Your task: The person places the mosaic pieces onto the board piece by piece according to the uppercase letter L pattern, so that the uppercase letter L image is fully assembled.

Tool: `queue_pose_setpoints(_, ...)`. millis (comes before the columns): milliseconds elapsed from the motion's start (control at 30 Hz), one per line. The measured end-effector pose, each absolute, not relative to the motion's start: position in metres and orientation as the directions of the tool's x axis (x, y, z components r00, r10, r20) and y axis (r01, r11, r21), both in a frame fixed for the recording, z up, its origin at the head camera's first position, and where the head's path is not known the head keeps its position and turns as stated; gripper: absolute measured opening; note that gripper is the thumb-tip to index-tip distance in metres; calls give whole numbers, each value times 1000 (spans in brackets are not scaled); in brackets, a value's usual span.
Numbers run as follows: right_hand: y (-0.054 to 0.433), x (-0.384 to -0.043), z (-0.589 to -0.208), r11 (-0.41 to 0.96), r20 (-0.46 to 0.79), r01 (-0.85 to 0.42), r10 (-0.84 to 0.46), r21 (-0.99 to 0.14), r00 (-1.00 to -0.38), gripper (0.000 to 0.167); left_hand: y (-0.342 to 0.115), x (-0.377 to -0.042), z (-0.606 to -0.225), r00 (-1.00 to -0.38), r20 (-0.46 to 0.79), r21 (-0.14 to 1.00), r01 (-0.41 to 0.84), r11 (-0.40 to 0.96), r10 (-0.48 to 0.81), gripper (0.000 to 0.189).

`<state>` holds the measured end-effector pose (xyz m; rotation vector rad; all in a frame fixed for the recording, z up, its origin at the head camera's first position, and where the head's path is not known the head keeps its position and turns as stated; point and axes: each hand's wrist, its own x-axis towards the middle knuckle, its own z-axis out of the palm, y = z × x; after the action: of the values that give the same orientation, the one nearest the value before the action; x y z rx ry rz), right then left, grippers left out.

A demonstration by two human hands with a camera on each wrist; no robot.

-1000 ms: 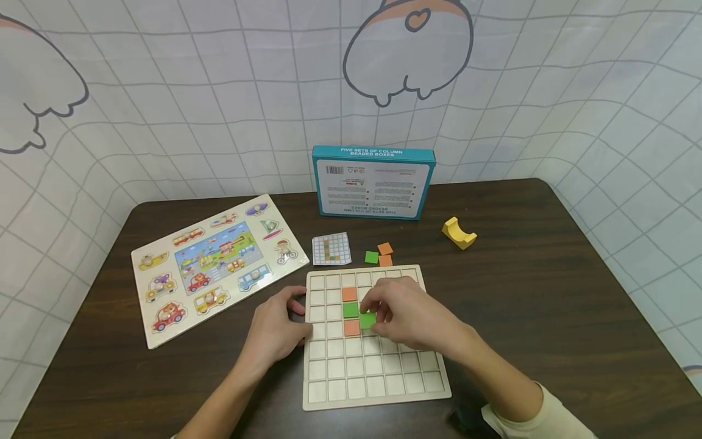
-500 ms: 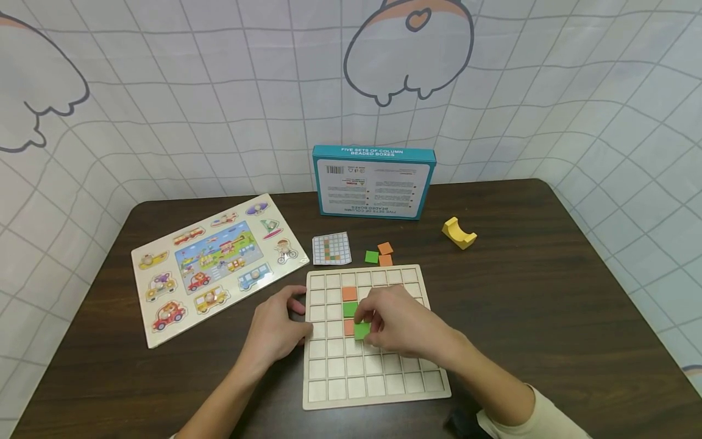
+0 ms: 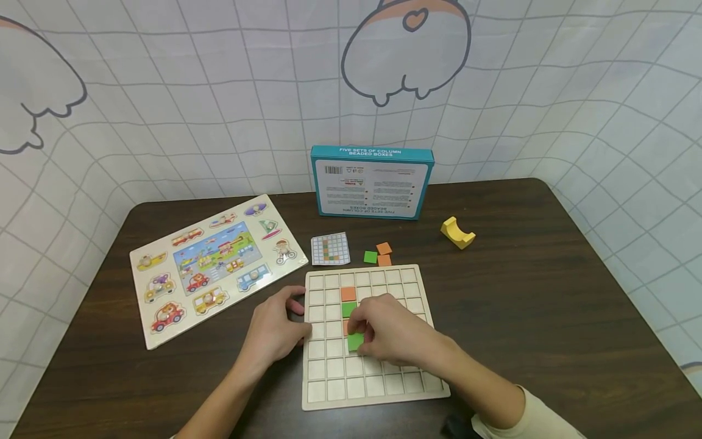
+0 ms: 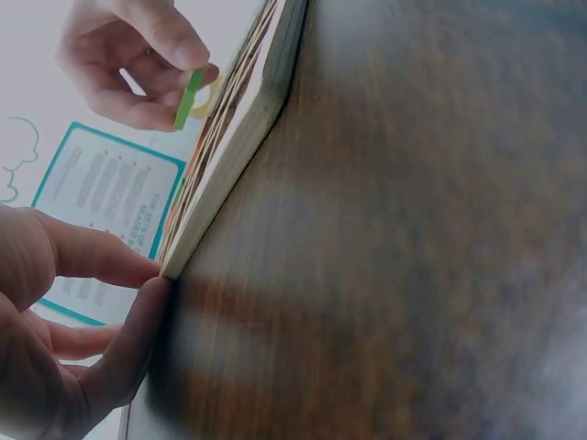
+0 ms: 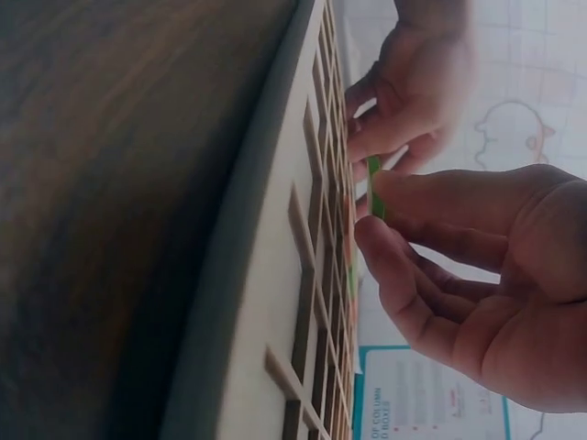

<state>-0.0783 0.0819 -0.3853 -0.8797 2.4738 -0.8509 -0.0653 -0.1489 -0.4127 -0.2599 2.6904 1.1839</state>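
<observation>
A pale wooden grid board (image 3: pixel 375 386) lies on the dark table, and an orange tile (image 3: pixel 348 294) and a green tile (image 3: pixel 348 310) sit one below the other in its third column. Under them, another orange tile is partly hidden by my right hand (image 3: pixel 392 332). That hand pinches a green square tile (image 5: pixel 375 187) between thumb and fingertips, tilted just above the board in the same column. My left hand (image 3: pixel 276 326) rests at the board's left edge, its thumb and forefinger spread along it and touching the wood (image 4: pixel 220 174).
Beyond the board lie a small pattern card (image 3: pixel 331 249), a loose green tile (image 3: pixel 370 256) and two orange tiles (image 3: pixel 384 260). A teal box (image 3: pixel 372 183) stands behind. A vehicle puzzle (image 3: pixel 219 268) lies left, a yellow curved block (image 3: pixel 457 233) right.
My right hand has moved down and slightly left over the board, carrying the green tile from beside the column to below the orange tile. The left hand has stayed in place.
</observation>
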Motion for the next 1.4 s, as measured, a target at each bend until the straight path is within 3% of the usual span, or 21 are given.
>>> queue_pose_setpoints(1400,75,-75,-397,580,-67,-503,-695,-641,-716,21,-151,-66,-414,-975,-213,698,-198,688,-64,67)
